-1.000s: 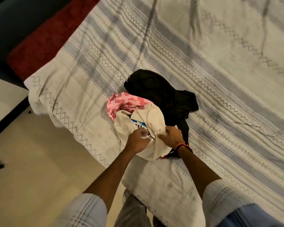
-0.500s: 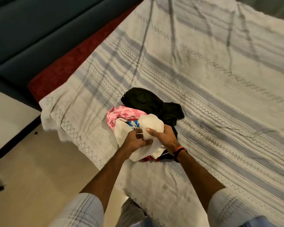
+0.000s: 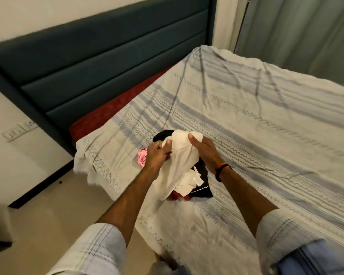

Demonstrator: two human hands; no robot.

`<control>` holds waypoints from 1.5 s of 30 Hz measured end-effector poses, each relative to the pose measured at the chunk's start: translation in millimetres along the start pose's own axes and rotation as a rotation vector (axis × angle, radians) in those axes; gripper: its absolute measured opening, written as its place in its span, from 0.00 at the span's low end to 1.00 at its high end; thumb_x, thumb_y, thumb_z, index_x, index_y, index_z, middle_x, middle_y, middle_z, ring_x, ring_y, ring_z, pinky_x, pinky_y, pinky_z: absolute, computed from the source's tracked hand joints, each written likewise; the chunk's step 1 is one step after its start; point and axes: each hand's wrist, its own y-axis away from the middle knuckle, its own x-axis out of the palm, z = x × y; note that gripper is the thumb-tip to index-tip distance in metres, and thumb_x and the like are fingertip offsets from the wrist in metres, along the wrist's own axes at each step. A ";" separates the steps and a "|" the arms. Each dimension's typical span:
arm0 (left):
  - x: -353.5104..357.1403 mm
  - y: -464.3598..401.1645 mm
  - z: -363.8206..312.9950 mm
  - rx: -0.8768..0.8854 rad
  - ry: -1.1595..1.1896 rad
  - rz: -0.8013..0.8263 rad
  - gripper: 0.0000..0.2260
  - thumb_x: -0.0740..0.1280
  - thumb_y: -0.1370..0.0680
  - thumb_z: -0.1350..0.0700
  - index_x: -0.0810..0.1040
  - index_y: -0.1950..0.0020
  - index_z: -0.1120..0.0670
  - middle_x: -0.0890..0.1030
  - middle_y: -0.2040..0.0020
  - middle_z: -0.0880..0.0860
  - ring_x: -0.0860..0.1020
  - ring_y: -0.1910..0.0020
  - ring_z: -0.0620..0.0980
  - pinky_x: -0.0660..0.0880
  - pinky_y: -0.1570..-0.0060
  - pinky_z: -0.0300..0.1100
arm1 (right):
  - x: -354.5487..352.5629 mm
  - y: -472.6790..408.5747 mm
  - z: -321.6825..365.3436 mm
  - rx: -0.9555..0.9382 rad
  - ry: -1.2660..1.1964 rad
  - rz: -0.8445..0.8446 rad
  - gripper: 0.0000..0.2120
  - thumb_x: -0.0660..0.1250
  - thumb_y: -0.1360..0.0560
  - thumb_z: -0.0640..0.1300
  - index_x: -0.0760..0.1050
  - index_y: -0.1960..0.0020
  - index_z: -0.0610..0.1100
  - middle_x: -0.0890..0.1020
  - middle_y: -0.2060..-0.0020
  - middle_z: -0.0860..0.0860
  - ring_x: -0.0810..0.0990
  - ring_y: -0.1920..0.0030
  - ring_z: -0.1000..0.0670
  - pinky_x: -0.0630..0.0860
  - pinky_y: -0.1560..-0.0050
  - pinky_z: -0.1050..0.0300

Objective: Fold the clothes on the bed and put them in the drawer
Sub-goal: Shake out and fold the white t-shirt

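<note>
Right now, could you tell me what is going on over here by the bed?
A person stands at the bed's edge, sorting a small heap of clothes. Both hands hold a cream garment up off the heap: the left hand pinches its top edge and the right hand has a grip on the other side. Under it, on the striped bedspread, lie a black garment, a pink patterned one and something red. Nothing looks folded yet, and no drawer is in view.

The person wears a pale shirt with faint grey and blue check lines, its left sleeve (image 3: 91, 253) and right sleeve (image 3: 282, 237) rolled up to the elbows, and a black-and-orange band (image 3: 222, 170) around the right wrist.
</note>
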 end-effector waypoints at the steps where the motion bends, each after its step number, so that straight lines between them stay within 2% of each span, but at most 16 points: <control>1: 1.1 6.3 -8.3 0.030 0.010 -0.028 0.10 0.69 0.21 0.51 0.73 0.56 0.57 0.76 0.60 0.55 0.78 0.60 0.48 0.77 0.56 0.45 | -2.4 7.6 8.6 -0.019 0.011 -0.017 0.14 0.67 0.21 0.50 0.81 0.42 0.42 0.85 0.48 0.46 0.83 0.45 0.45 0.79 0.40 0.43; 4: 4.3 18.1 -34.8 0.103 0.016 -0.039 0.08 0.67 0.20 0.52 0.75 0.51 0.55 0.76 0.58 0.55 0.77 0.59 0.51 0.77 0.57 0.46 | -7.5 24.3 31.6 -0.103 0.059 -0.077 0.11 0.68 0.22 0.51 0.82 0.46 0.45 0.86 0.49 0.48 0.83 0.46 0.47 0.78 0.40 0.42; 6: 7.4 23.7 -52.4 0.127 0.031 0.002 0.06 0.67 0.20 0.54 0.75 0.50 0.56 0.76 0.60 0.55 0.76 0.64 0.47 0.77 0.63 0.41 | -9.5 32.9 46.1 -0.166 0.086 -0.079 0.10 0.70 0.23 0.50 0.82 0.47 0.45 0.85 0.49 0.48 0.83 0.47 0.47 0.77 0.39 0.41; 9: 14.2 32.4 -78.0 0.196 0.020 0.071 0.05 0.66 0.20 0.57 0.76 0.52 0.58 0.77 0.64 0.53 0.74 0.68 0.45 0.73 0.65 0.39 | -12.9 44.4 69.6 -0.251 0.116 -0.083 0.21 0.73 0.29 0.58 0.81 0.43 0.46 0.85 0.47 0.49 0.83 0.45 0.46 0.77 0.39 0.40; 11: 15.1 37.8 -91.6 0.264 -0.003 0.100 0.05 0.66 0.20 0.57 0.77 0.50 0.59 0.78 0.61 0.53 0.75 0.64 0.46 0.73 0.63 0.39 | -14.9 52.0 84.3 -0.288 0.101 -0.109 0.27 0.74 0.33 0.62 0.82 0.42 0.46 0.85 0.47 0.48 0.83 0.44 0.45 0.78 0.40 0.39; 15: 13.0 47.7 -109.8 0.390 -0.058 0.174 0.10 0.67 0.20 0.57 0.75 0.40 0.58 0.80 0.46 0.55 0.79 0.52 0.49 0.79 0.57 0.39 | -16.1 66.8 109.6 -0.333 0.080 -0.160 0.29 0.76 0.36 0.62 0.82 0.41 0.46 0.85 0.47 0.48 0.83 0.44 0.45 0.78 0.40 0.39; 17: 11.3 56.3 -116.1 0.409 -0.043 0.228 0.11 0.67 0.20 0.57 0.73 0.39 0.54 0.80 0.45 0.53 0.79 0.48 0.51 0.80 0.53 0.44 | -16.1 74.9 119.2 -0.349 0.078 -0.197 0.28 0.75 0.35 0.61 0.81 0.41 0.45 0.85 0.47 0.47 0.83 0.45 0.44 0.78 0.41 0.39; 20: 8.8 70.2 -122.8 0.418 -0.051 0.272 0.17 0.69 0.22 0.56 0.71 0.34 0.51 0.77 0.46 0.46 0.78 0.50 0.44 0.78 0.57 0.37 | -17.1 88.6 130.2 -0.390 0.048 -0.240 0.29 0.75 0.35 0.60 0.79 0.38 0.47 0.84 0.44 0.47 0.82 0.42 0.43 0.78 0.40 0.39; 22: 7.7 74.6 -126.7 0.406 -0.121 0.299 0.22 0.73 0.24 0.55 0.70 0.33 0.52 0.76 0.43 0.48 0.77 0.48 0.46 0.76 0.57 0.37 | -19.1 102.0 140.1 -0.429 0.066 -0.270 0.27 0.75 0.33 0.58 0.79 0.37 0.47 0.83 0.43 0.48 0.81 0.41 0.42 0.77 0.39 0.38; 26: 12.0 93.9 -133.3 0.422 -0.183 0.405 0.19 0.75 0.27 0.54 0.74 0.40 0.52 0.78 0.49 0.46 0.77 0.52 0.43 0.73 0.58 0.33 | -27.8 130.0 160.0 -0.470 0.142 -0.311 0.17 0.70 0.25 0.40 0.78 0.37 0.43 0.83 0.42 0.46 0.80 0.40 0.43 0.75 0.35 0.40; 28: 19.4 104.1 -135.1 0.423 -0.161 0.421 0.16 0.75 0.27 0.53 0.78 0.41 0.53 0.80 0.49 0.49 0.78 0.51 0.46 0.74 0.56 0.33 | -33.8 139.6 165.6 -0.479 0.191 -0.310 0.13 0.67 0.23 0.35 0.78 0.38 0.42 0.83 0.43 0.46 0.81 0.42 0.44 0.75 0.35 0.41; 33: 43.5 126.0 -139.9 0.353 -0.202 0.490 0.07 0.76 0.28 0.51 0.82 0.55 0.53 0.81 0.57 0.49 0.76 0.57 0.45 0.73 0.57 0.38 | -45.9 171.7 176.3 -0.508 0.183 -0.381 0.12 0.64 0.20 0.38 0.78 0.37 0.42 0.82 0.42 0.44 0.80 0.43 0.46 0.74 0.35 0.42; 38: 74.6 144.7 -153.3 0.477 -0.298 0.411 0.10 0.70 0.23 0.49 0.81 0.54 0.56 0.80 0.57 0.52 0.76 0.59 0.50 0.76 0.56 0.46 | -70.3 201.4 181.5 -0.549 0.188 -0.393 0.11 0.65 0.19 0.42 0.79 0.40 0.41 0.83 0.44 0.42 0.81 0.44 0.45 0.77 0.38 0.43; 39: 82.1 150.6 -158.8 0.486 -0.261 0.398 0.11 0.68 0.22 0.49 0.81 0.53 0.57 0.80 0.59 0.53 0.76 0.61 0.50 0.75 0.60 0.46 | -77.1 206.0 181.7 -0.526 0.232 -0.392 0.13 0.67 0.21 0.47 0.78 0.40 0.41 0.83 0.45 0.43 0.81 0.43 0.43 0.77 0.39 0.42; 42: 106.8 167.1 -174.7 0.536 -0.177 0.386 0.13 0.67 0.21 0.50 0.81 0.52 0.60 0.80 0.60 0.55 0.76 0.62 0.51 0.76 0.62 0.45 | -96.9 221.0 182.7 -0.377 0.506 -0.427 0.35 0.76 0.34 0.64 0.72 0.35 0.45 0.80 0.42 0.51 0.79 0.42 0.46 0.78 0.40 0.45; 45: 135.5 184.1 -184.7 0.620 -0.136 0.431 0.12 0.68 0.22 0.52 0.81 0.51 0.61 0.82 0.56 0.59 0.78 0.58 0.55 0.79 0.58 0.51 | -115.7 227.9 177.6 -0.270 0.725 -0.508 0.50 0.81 0.41 0.62 0.62 0.27 0.46 0.73 0.34 0.50 0.73 0.36 0.46 0.73 0.36 0.48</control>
